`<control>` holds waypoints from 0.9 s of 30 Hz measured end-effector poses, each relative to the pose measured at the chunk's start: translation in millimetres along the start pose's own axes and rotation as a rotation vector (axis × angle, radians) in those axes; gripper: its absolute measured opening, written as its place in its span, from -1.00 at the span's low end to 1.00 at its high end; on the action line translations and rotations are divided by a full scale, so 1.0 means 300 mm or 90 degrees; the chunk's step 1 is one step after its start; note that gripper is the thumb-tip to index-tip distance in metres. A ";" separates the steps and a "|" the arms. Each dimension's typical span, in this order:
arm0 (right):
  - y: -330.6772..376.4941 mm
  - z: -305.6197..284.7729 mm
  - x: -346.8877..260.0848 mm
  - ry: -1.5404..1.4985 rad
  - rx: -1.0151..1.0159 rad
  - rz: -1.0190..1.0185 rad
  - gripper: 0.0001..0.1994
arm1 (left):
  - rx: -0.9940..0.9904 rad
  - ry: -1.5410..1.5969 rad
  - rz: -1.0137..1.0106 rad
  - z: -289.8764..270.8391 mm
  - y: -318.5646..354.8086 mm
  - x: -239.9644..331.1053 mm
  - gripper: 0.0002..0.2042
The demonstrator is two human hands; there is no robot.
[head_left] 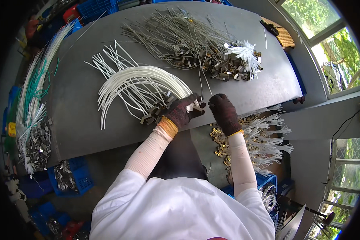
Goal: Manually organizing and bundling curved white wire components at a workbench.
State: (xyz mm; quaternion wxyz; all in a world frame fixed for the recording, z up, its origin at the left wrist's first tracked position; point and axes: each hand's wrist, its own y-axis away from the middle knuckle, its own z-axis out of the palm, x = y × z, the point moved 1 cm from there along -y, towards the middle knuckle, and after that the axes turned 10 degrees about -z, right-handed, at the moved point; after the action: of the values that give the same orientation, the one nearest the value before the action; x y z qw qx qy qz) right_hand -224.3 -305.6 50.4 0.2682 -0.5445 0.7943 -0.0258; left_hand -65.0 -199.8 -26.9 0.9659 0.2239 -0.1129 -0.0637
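Note:
My left hand, in a dark glove with a yellow cuff, is closed around the gathered end of a bundle of white cables. The cables arch away to the left over the grey table. Beside this hand lie small metal blocks at the ends of other white cables. My right hand, gloved alike, has its fingers curled just right of the bundle. A thin pale wire runs down from the far pile to its fingertips, where it appears pinched. The glove hides the wire's end.
On the grey table, a pile of grey wires with metal blocks lies at the far side. White-and-green cable bundles lie at the left edge. More tied bundles are right of my right arm. Blue crates stand below.

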 end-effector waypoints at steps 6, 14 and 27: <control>0.010 -0.004 0.011 -0.377 0.037 0.194 -0.77 | 0.096 -0.552 0.232 -0.268 -0.099 0.051 -0.62; 0.185 0.044 -0.111 -0.465 -0.030 0.315 -0.69 | 0.544 -0.796 0.317 0.069 -0.034 0.030 -0.60; 0.755 0.071 -0.199 -0.313 -0.051 0.072 -0.82 | 0.017 -0.263 0.121 -0.078 -0.050 -0.034 -0.86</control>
State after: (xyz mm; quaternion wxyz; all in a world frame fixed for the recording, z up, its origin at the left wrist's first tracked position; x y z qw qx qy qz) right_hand -391.8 -155.9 -19.6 0.4329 -0.4993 0.7346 0.1537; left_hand -70.1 -201.7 -55.9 0.9210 0.2074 -0.3295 -0.0153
